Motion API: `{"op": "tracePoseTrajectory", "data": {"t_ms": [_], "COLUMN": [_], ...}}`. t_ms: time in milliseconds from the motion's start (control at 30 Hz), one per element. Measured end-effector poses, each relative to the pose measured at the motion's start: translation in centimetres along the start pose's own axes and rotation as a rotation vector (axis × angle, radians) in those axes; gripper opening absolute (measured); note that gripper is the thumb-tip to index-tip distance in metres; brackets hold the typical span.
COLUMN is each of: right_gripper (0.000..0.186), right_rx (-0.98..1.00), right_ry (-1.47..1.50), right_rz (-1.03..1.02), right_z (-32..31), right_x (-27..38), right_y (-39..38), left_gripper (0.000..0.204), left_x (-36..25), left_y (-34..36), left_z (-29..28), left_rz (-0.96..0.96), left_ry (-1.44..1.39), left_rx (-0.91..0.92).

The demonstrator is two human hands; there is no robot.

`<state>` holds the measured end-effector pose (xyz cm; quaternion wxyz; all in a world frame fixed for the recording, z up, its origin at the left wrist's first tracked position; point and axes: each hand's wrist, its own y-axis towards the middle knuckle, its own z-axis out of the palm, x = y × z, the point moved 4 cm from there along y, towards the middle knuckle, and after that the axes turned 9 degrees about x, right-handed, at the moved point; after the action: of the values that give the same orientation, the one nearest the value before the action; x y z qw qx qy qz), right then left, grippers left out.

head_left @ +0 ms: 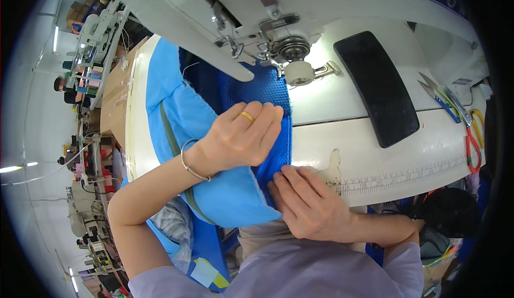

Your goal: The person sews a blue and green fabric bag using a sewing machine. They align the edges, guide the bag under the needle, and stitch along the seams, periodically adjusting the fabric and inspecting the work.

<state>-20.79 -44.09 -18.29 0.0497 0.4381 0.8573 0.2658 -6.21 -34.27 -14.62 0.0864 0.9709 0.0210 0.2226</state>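
A light blue fabric piece (211, 201) with an olive strip lies on the sewing machine's white table, joined by or lying against a shiny dark blue textured fabric (262, 86). The dark blue fabric's far end runs under the sewing machine's needle area, beside a white roller (299, 73). My left hand (235, 137), with a ring and a bracelet, is closed with curled fingers on the dark blue fabric near its right edge. Nearer to me, my right hand (313, 204) grips the same edge between thumb and fingers; the thumb is partly hidden.
The sewing machine head (342, 4) hangs over the work. To the right lie a black phone (377, 89), blue-handled snips (447, 108) and red-handled scissors (471, 148). A printed ruler (396, 182) follows the near table edge. Other machines (96, 30) stand at far left.
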Motion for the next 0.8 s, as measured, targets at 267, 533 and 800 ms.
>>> {"op": "tracePoseTrajectory", "data": {"t_ms": [267,533,800], "right_gripper": [0.033,0.027,0.026], "right_rx": [0.001,0.033,0.086], "right_ry": [0.038,0.090,0.105], "right_rz": [0.025,0.087,0.134], "right_z": [0.3,-0.4,-0.2], "right_x": [0.0,0.2,-0.3], "right_y": [-0.2,0.7,2.2], "left_gripper": [0.040,0.043,0.039], "left_x": [-0.6,0.2,0.8], "left_y": [-0.8,-1.5,-1.5], "left_z": [-0.1,0.3,1.5], "left_rz": [-0.093,-0.140,-0.129], "left_ry": [-0.127,-0.335,-0.337], "left_rx": [0.002,-0.033,-0.022]}}
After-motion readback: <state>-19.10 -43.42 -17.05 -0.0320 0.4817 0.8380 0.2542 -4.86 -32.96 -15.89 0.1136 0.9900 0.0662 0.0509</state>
